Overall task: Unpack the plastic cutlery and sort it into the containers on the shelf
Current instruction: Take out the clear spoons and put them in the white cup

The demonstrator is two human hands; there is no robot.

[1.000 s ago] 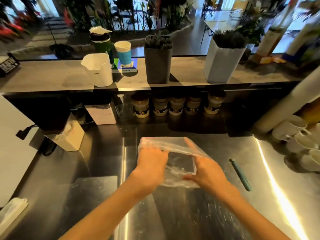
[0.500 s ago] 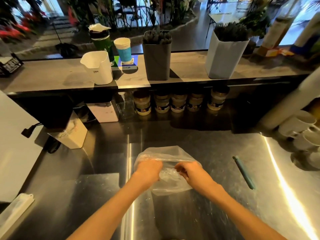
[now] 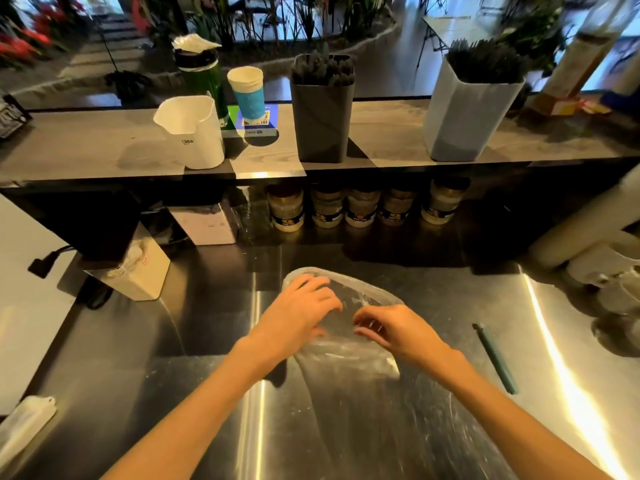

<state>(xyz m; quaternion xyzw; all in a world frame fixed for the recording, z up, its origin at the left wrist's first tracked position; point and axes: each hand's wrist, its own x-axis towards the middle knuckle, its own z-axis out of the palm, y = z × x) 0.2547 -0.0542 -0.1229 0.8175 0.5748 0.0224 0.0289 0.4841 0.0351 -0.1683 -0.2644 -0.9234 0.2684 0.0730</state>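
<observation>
A clear, crumpled plastic bag [image 3: 346,355] lies on the steel counter [image 3: 194,393] in front of me; I see no cutlery in it. My left hand [image 3: 299,315] rests on the bag's far left part with its fingers spread and slightly bent. My right hand [image 3: 393,329] pinches the plastic near the bag's middle with curled fingers. On the shelf [image 3: 69,150] stand a dark grey container [image 3: 322,126] and a white container [image 3: 464,116], both full of black cutlery. A white container [image 3: 194,136] further left looks empty.
A teal pen [image 3: 495,358] lies to the right of the bag. Several jars [image 3: 363,207] stand under the shelf, stacked white cups [image 3: 609,261] at the right, a cream box [image 3: 138,271] at the left. A blue cup [image 3: 247,93] and green bottle [image 3: 201,74] stand on the shelf.
The bag was held up off the counter and has come down flat onto it. Both hands have drawn closer together on top of it.
</observation>
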